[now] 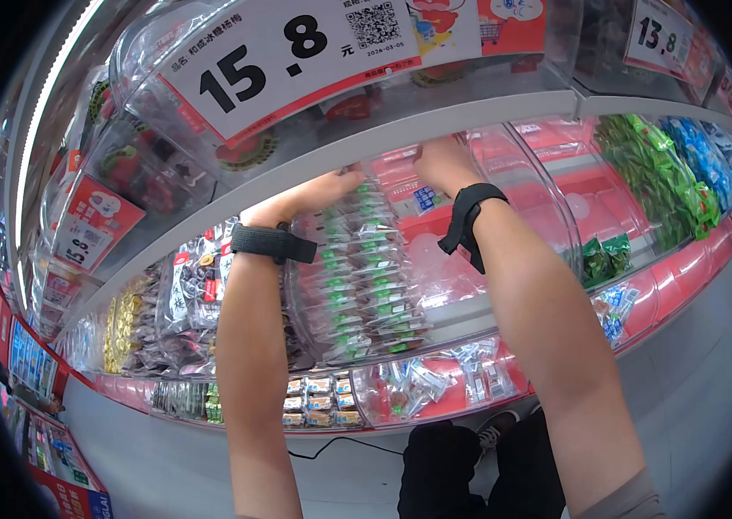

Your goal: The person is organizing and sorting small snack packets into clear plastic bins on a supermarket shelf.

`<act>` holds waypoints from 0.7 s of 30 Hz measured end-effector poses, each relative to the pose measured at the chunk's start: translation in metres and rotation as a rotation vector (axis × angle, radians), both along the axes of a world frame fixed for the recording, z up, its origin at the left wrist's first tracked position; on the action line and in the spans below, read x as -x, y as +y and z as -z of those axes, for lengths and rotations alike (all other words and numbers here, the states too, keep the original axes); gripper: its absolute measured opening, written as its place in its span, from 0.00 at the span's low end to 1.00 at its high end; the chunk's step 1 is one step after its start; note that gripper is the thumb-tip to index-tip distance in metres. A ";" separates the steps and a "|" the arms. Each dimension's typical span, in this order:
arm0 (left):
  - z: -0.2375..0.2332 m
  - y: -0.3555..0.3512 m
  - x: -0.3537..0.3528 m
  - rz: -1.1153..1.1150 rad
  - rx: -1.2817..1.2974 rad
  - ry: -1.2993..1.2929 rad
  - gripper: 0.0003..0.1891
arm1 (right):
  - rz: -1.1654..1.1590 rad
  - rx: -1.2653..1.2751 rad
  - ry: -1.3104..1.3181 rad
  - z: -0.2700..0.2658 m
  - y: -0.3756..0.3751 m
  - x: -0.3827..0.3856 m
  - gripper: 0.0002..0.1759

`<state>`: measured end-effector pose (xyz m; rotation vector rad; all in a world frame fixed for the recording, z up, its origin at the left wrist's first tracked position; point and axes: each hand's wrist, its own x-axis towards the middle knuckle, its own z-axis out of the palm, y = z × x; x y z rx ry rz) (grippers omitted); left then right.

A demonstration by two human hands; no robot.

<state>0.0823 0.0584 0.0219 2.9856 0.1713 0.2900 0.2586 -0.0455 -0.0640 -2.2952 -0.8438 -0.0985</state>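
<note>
Clear plastic: bin [452, 298] with pink base, mid-view, below a grey rail [504, 111] at 12 o'clock. Packets [374, 277] with green marks lie overlapped in two columns on the bin's 9 o'clock side; bare base towards 3.

Left hand [331, 188], 11 o'clock: fingers bent at the far end of the columns, seemingly touching packets; grip cannot be confirmed. Right hand [448, 164], 1 o'clock: fingers curled, tips hidden, over the rear of the bare part; cannot tell whether anything is held. Blue label [425, 199] at its 7 o'clock.

Risks, judged:
1. No support at 3 o'clock: a sideways push could spill the columns across the base.
2. Pressure from 12 could bunch packets against the 6 o'clock wall.
3. Low rail: a quick lift could knock knuckles.
4. Right strap [472, 212], loose tail: could drag packets if swept towards 9.
</note>
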 end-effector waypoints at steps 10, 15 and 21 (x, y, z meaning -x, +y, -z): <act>0.000 -0.002 0.000 -0.047 0.007 0.012 0.15 | -0.038 0.487 -0.026 -0.014 -0.011 0.019 0.16; 0.001 0.000 -0.001 -0.086 0.032 0.031 0.15 | 0.101 0.380 0.015 -0.017 -0.013 0.016 0.21; 0.001 -0.002 0.000 -0.097 0.016 0.031 0.15 | -0.040 0.639 0.028 -0.025 -0.019 0.026 0.16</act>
